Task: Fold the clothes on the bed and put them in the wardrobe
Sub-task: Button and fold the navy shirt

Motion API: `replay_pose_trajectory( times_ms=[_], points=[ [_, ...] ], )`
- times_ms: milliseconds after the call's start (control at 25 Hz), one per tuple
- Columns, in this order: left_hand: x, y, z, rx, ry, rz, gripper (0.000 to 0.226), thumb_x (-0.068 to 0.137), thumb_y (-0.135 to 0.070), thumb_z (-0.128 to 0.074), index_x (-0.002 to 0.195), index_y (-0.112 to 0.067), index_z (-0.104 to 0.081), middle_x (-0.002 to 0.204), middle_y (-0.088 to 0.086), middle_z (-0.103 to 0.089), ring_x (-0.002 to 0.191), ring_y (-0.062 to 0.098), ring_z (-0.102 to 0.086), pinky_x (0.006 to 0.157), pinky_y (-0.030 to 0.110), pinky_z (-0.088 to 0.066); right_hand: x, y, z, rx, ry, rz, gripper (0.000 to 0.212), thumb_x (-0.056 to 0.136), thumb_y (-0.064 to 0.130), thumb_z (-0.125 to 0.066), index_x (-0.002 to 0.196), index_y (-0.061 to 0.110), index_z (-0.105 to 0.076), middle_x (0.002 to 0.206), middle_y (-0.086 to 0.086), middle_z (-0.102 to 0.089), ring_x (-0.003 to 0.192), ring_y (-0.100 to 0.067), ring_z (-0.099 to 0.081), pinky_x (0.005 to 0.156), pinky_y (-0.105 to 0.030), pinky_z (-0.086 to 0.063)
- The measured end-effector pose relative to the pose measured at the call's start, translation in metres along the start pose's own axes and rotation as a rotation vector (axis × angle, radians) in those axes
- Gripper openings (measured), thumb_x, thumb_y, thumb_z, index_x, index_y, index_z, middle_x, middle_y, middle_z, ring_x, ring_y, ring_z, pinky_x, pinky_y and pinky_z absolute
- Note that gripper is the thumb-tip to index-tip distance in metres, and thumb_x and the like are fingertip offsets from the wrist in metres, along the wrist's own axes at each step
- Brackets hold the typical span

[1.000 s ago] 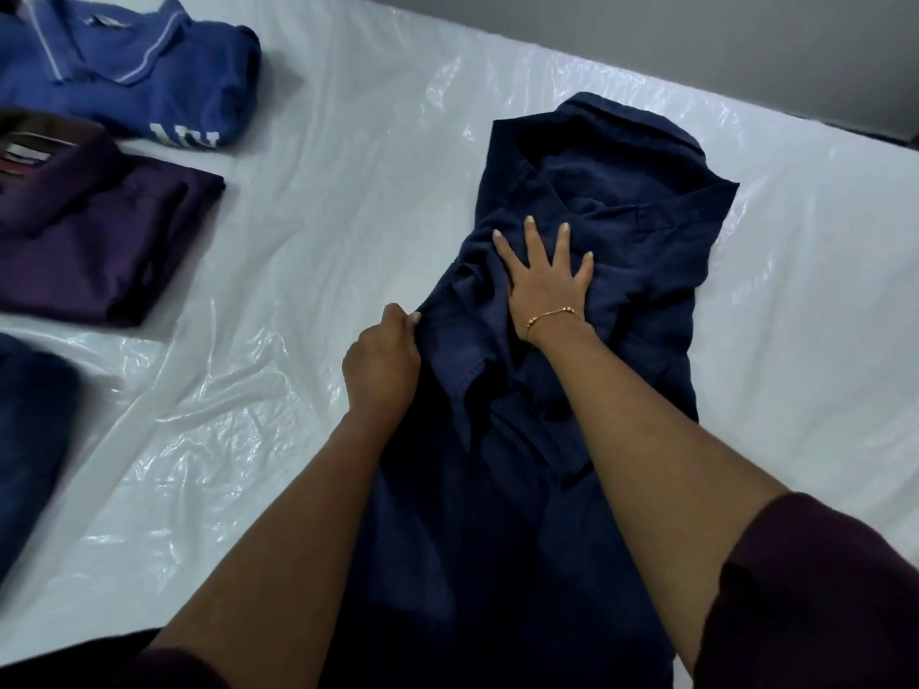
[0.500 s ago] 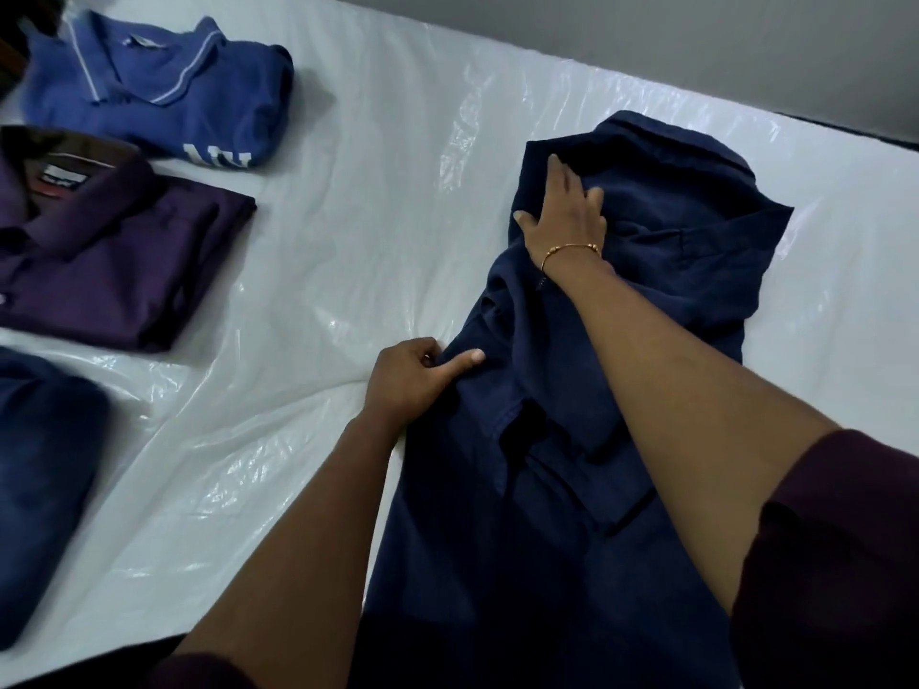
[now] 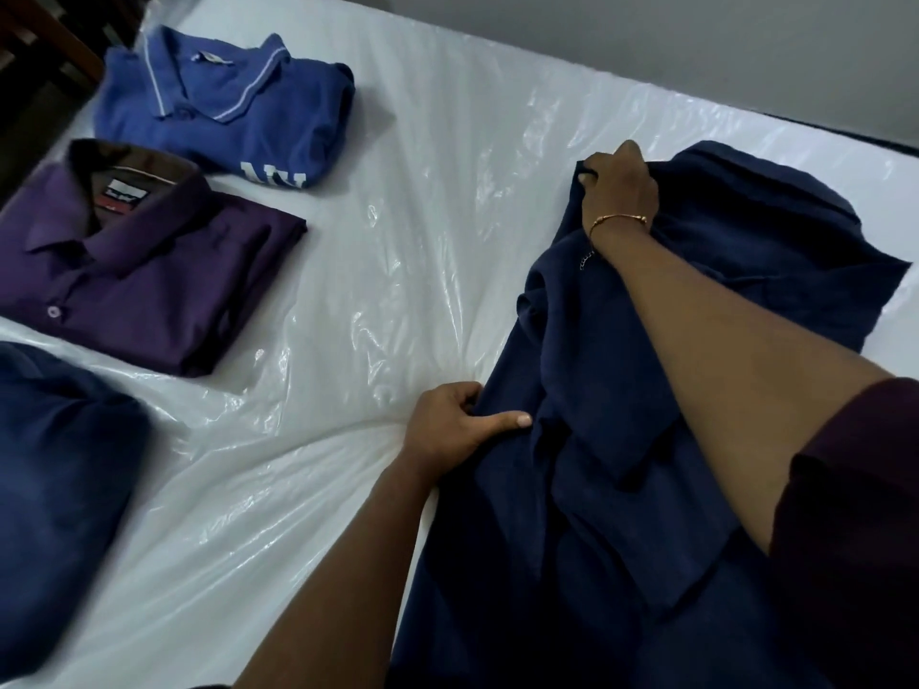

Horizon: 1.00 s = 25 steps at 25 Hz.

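A bed (image 3: 447, 156) covered in wrinkled, glossy clear plastic sheeting over white fills the frame. At upper left lies a folded blue polo shirt (image 3: 233, 106); below it a folded purple collared shirt (image 3: 149, 276); at lower left a folded dark blue garment (image 3: 59, 479). A rumpled navy shirt (image 3: 621, 440) sprawls across the right.

Left hand (image 3: 455, 422) pinches (thumb extended); right hand (image 3: 619, 184) grips, outstretched.
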State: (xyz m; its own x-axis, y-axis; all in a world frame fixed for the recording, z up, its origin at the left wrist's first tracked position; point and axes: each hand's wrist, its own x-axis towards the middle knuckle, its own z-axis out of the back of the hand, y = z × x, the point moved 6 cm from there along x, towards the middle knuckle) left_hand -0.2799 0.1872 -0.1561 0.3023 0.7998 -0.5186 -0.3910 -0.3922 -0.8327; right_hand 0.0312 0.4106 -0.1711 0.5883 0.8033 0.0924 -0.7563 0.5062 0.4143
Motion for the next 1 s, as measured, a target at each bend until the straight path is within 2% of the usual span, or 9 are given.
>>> replay_pose_trajectory(
  times_ms=[120,240,360,440,520,640,800,880,1000],
  points=[
    [0.002,0.0,0.0,0.015,-0.047,0.02,0.029,0.073,-0.023,-0.096,0.095,-0.013,-0.08,0.086,0.0,-0.081,0.084,0.02,-0.078,0.082,0.042,-0.064,-0.002,0.019,-0.009,0.023,0.127,0.019,0.032,0.131,0.017,-0.062,0.156,0.008,-0.081,0.165,-0.02,-0.062,0.13,-0.047,-0.08,0.122,-0.055,-0.076],
    [0.005,0.002,0.002,0.034,-0.075,0.029,0.026,0.074,-0.021,-0.095,0.093,-0.013,-0.079,0.085,-0.001,-0.08,0.087,0.023,-0.078,0.08,0.039,-0.064,-0.026,0.029,0.02,0.208,0.101,-0.098,0.058,0.132,0.034,-0.06,0.187,0.018,-0.054,0.188,-0.019,-0.039,0.139,-0.045,-0.075,0.133,-0.06,-0.07],
    [0.005,0.0,0.005,0.095,-0.103,0.019,0.026,0.074,-0.027,-0.095,0.091,-0.016,-0.08,0.082,-0.004,-0.08,0.081,0.016,-0.078,0.078,0.037,-0.064,-0.112,0.032,0.059,0.081,-0.034,0.009,0.068,0.129,0.054,-0.061,0.193,0.031,-0.05,0.203,-0.013,-0.028,0.179,-0.043,-0.044,0.152,-0.081,-0.043],
    [0.004,-0.002,0.006,0.135,-0.113,-0.003,0.028,0.074,-0.035,-0.094,0.091,-0.019,-0.08,0.082,-0.006,-0.08,0.08,0.013,-0.077,0.077,0.037,-0.064,-0.195,0.014,0.072,0.01,-0.104,0.001,0.07,0.123,0.061,-0.069,0.188,0.038,-0.057,0.203,-0.011,-0.029,0.188,-0.043,-0.023,0.149,-0.091,-0.035],
    [0.001,-0.008,0.005,0.223,-0.108,-0.034,0.044,0.067,-0.056,-0.092,0.088,-0.021,-0.077,0.081,-0.006,-0.079,0.08,0.015,-0.076,0.073,0.035,-0.062,-0.27,-0.024,0.079,0.062,-0.153,-0.217,0.079,0.113,0.061,-0.083,0.184,0.036,-0.061,0.197,-0.012,-0.035,0.18,-0.043,-0.032,0.141,-0.085,-0.052],
    [-0.003,-0.009,0.002,0.481,-0.155,-0.082,0.07,0.058,-0.078,-0.071,0.094,-0.019,-0.065,0.085,-0.007,-0.072,0.079,0.016,-0.069,0.07,0.036,-0.055,-0.323,-0.073,0.078,0.47,-0.092,-0.581,0.096,0.111,0.05,-0.094,0.189,0.014,-0.05,0.176,-0.016,-0.048,0.153,-0.039,-0.054,0.136,-0.072,-0.066],
    [-0.024,-0.016,-0.003,0.693,-0.476,-0.503,0.054,0.089,-0.05,-0.074,0.126,-0.013,-0.06,0.12,0.007,-0.059,0.111,0.032,-0.054,0.092,0.048,-0.05,-0.305,-0.073,0.084,0.982,0.179,-0.756,0.08,0.112,0.044,-0.098,0.174,0.004,-0.068,0.163,-0.016,-0.08,0.145,-0.034,-0.077,0.136,-0.061,-0.072],
    [-0.031,-0.019,-0.016,0.691,-0.417,-0.715,0.043,0.101,-0.043,-0.058,0.122,-0.007,-0.069,0.121,0.012,-0.061,0.115,0.035,-0.051,0.096,0.053,-0.05,-0.295,-0.059,0.089,1.113,0.266,-0.851,0.07,0.111,0.031,-0.1,0.167,0.0,-0.073,0.16,-0.019,-0.083,0.139,-0.037,-0.082,0.135,-0.063,-0.073],
    [-0.036,-0.021,-0.03,0.669,-0.326,-0.797,0.046,0.102,-0.042,-0.057,0.115,-0.002,-0.074,0.121,0.012,-0.068,0.12,0.032,-0.057,0.098,0.051,-0.052,-0.271,-0.031,0.091,1.419,0.327,-0.889,0.052,0.117,0.008,-0.086,0.167,0.001,-0.073,0.16,-0.026,-0.084,0.12,-0.04,-0.085,0.138,-0.073,-0.069]
  ],
)
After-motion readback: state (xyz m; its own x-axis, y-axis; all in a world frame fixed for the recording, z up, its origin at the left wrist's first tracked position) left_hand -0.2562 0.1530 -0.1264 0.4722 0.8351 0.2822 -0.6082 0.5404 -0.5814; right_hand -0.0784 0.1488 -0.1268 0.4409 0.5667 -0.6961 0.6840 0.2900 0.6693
